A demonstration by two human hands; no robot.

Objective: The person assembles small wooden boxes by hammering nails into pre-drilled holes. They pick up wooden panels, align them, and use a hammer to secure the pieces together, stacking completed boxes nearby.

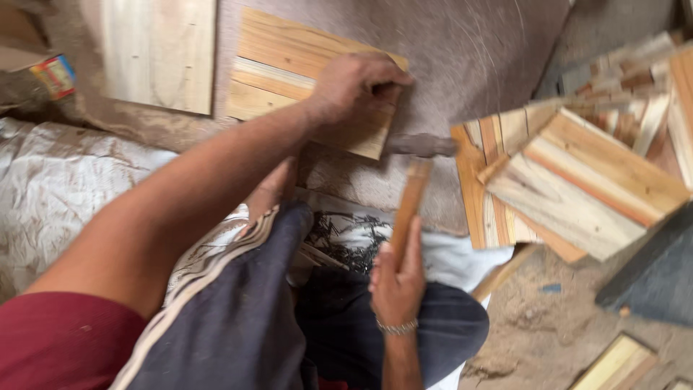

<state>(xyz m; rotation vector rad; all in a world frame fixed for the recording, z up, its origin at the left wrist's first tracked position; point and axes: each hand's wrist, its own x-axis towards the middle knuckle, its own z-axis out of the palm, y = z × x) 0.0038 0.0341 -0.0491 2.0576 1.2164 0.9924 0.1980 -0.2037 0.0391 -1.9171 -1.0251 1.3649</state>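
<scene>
My left hand [355, 85] presses down on a small panel of joined wooden slats [289, 68] lying on the grey floor, its fingers curled at the panel's right edge; whether they pinch a nail is hidden. My right hand [397, 278] grips the wooden handle of a hammer [413, 189], whose dark metal head points left just right of the panel's lower corner. I sit cross-legged, with my knee under the left forearm.
A stack of finished slat panels [577, 180] lies at the right. A plain board [159, 50] lies at the top left. Loose nails [346, 238] rest on white cloth near my lap. Sawdust [548, 325] covers the floor at lower right.
</scene>
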